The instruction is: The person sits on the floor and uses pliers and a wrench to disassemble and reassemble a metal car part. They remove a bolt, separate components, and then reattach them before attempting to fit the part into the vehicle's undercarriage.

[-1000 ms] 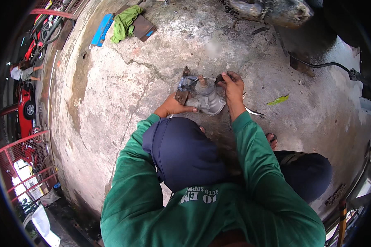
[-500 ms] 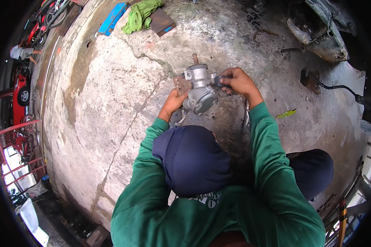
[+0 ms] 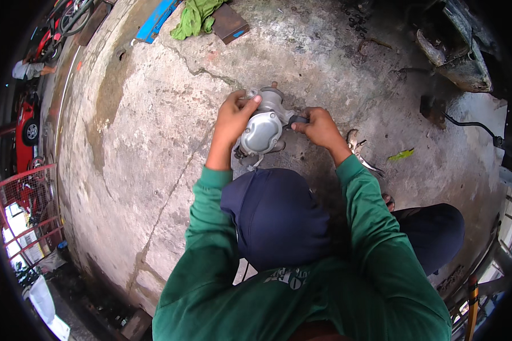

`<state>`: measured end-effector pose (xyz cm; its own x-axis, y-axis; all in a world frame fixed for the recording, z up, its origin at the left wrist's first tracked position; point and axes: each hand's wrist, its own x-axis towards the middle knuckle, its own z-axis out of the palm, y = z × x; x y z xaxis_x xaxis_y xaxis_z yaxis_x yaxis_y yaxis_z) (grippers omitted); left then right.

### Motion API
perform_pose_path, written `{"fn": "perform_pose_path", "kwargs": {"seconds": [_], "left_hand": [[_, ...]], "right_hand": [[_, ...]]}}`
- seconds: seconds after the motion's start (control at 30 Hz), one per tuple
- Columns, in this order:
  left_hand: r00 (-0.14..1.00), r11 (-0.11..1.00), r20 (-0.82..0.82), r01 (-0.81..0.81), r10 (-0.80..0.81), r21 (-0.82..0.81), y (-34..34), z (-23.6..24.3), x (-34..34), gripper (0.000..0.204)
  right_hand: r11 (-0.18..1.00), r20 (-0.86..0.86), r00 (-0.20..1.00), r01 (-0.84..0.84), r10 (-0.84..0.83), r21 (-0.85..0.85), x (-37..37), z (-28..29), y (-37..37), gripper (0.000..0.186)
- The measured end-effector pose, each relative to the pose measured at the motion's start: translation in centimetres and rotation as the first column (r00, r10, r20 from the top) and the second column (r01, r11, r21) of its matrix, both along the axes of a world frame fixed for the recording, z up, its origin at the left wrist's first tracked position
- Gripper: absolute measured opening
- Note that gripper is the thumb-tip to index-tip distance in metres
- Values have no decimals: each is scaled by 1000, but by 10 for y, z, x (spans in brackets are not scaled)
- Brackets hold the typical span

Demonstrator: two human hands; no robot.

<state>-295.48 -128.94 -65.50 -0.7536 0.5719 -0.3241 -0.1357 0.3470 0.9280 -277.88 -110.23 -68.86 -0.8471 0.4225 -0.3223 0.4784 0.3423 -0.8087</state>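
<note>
A silver cast-metal machine part (image 3: 260, 134) with a bolted cover and a round upper end is between my hands, just beyond my knee. A short brown stub pokes out at its far end. My left hand (image 3: 232, 120) grips the upper left side of the part, thumb across the top. On the other side, my right hand (image 3: 321, 128) pinches a black piece (image 3: 296, 120) that juts from the casting; whether it is fixed to it I cannot tell. Locking pliers (image 3: 356, 149) lie on the floor right of my right wrist.
Stained concrete (image 3: 148, 153) with a long crack surrounds me. Farther off lie a blue metal case (image 3: 158, 21), a green cloth (image 3: 194, 20) and a brown box (image 3: 230, 24). A large dirty metal housing (image 3: 458, 62) stands at far right, near a black cable (image 3: 471, 122).
The metal part has turned, bringing its bolted cover up and leftward. My left hand has shifted from its lower left side to the upper left. The pliers have come into plain sight.
</note>
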Motion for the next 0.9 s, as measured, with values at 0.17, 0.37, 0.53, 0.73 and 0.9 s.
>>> {"fn": "perform_pose_path", "kwargs": {"seconds": [0.17,0.37,0.53,0.73,0.9], "left_hand": [[964,989,242,-84,112,-123,3,6,3,70],[921,946,221,-322,321,-35,-11,18,60,59],[877,899,252,-340,409,-276,-8,20,96,67],[766,890,584,-429,269,152,-15,-8,97,67],[763,888,640,-356,96,292,-40,-33,114,67]], "right_hand": [[914,-27,974,-201,225,353,-6,32,-18,33],[701,344,863,-502,369,507,-17,57,-28,21],[632,371,840,-542,395,554,-5,51,-21,15],[599,366,827,-562,427,571,5,63,-17,16],[579,356,778,-625,517,524,14,60,-16,13]]}}
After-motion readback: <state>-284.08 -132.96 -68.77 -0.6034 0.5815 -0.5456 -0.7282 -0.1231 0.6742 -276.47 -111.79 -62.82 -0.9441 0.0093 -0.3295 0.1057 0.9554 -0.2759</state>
